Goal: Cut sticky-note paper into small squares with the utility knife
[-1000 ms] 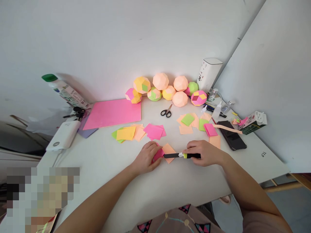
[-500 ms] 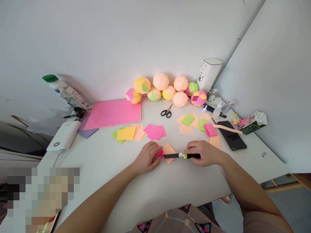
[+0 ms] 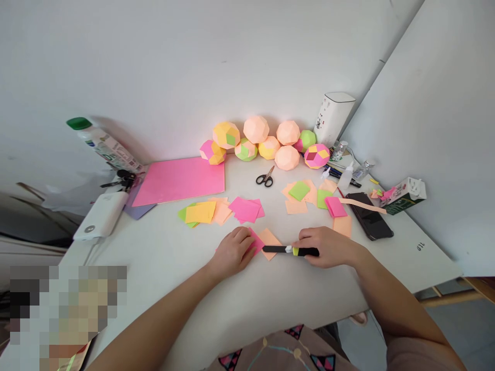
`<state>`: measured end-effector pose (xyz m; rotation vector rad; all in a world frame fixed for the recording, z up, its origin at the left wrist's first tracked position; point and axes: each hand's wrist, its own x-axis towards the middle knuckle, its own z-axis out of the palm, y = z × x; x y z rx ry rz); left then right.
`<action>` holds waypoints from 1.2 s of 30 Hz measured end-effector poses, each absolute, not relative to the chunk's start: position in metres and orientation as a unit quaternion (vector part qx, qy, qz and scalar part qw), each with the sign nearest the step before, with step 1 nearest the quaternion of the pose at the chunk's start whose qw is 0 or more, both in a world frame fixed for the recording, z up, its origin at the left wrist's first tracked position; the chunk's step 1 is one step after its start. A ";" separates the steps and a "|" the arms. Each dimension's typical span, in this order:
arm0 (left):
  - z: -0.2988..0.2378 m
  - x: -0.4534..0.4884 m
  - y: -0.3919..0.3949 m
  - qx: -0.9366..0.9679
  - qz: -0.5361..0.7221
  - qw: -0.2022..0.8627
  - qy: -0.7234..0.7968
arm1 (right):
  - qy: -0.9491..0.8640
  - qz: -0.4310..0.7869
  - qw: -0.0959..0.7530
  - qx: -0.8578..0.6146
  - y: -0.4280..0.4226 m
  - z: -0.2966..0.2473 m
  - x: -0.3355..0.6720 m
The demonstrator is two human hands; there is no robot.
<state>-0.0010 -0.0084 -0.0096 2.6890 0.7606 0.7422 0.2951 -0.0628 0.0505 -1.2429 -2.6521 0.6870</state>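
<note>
My left hand (image 3: pixel 234 251) rests on a pink piece of paper (image 3: pixel 254 238) and holds it with its fingers, which partly cover it. A peach piece of paper (image 3: pixel 270 238) lies flat just right of the pink one. My right hand (image 3: pixel 324 246) is closed round the black and yellow handle of a utility knife (image 3: pixel 276 249). The knife's long dark blade points left across the peach paper, with its tip at the right corner of the pink paper. I cannot tell whether the tip touches the pink paper.
Pink, yellow, green and peach papers (image 3: pixel 201 212) lie beyond my hands. Behind them are scissors (image 3: pixel 265 179), several faceted paper balls (image 3: pixel 256 130) along the wall and a pink board (image 3: pixel 181 180). A phone (image 3: pixel 369 216) and a carton (image 3: pixel 406 196) stand right; a white device (image 3: pixel 101 216) sits left.
My left fingers have shifted slightly, so the pink paper's right corner shows more. The knife and right hand have moved a little to the right.
</note>
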 end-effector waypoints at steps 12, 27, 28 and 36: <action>-0.009 0.000 -0.015 0.931 0.234 0.052 0.274 | -0.883 0.217 0.033 -0.416 -0.070 0.049 0.278; -0.009 0.002 -0.020 0.930 0.183 -0.032 0.316 | -0.873 0.186 0.027 -0.449 -0.075 0.045 0.265; -0.008 0.002 -0.020 0.931 0.183 -0.038 0.314 | -0.872 0.186 0.027 -0.451 -0.075 0.045 0.267; -0.008 0.002 -0.021 0.930 0.181 -0.045 0.316 | -0.879 0.177 0.033 -0.442 -0.071 0.043 0.266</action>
